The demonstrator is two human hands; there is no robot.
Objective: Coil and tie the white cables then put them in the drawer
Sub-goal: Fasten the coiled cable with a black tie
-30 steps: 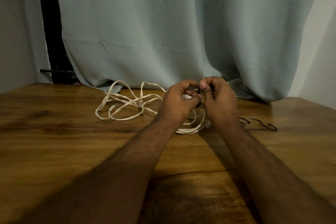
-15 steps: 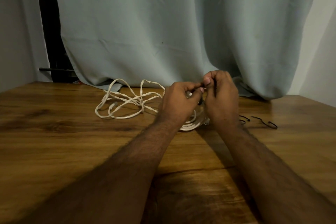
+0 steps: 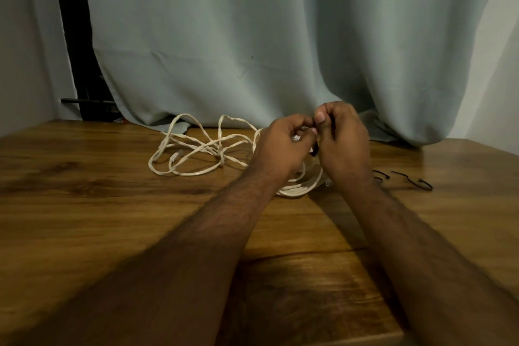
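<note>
Wooden worktop [image 3: 84, 219]: brown, with visible grain and a seam running across the near part; it carries everything in view.
Coiled white cable [image 3: 300, 189]: a bundle of loops lying on the worktop at centre, mostly hidden behind the two hands; only its near arc shows below the wrists.
Loose white cable [image 3: 193, 153]: sprawled in open, crossing loops on the worktop to the left of the coil, toward the far edge, with a plug end visible inside the loops.
Left hand [image 3: 280, 146]: fingers curled, raised over the coil, gripping the upper part of the coiled white cable; a pale plug tip shows at its fingertips.
Right hand [image 3: 342, 143]: fingers curled, thumb and forefinger pinched together on a thin black tie [image 3: 316, 149] that hangs down between the two hands; the thumb tip touches the left hand's fingers.
Spare black ties [image 3: 404, 178]: thin dark strips lying on the worktop just right of the right wrist, apart from the cables.
Curtain [image 3: 252, 36]: pale grey-green cloth hanging behind the worktop, its hem resting on the far edge.
Dark frame [image 3: 73, 36]: a black upright strip at far left, beside the curtain.
</note>
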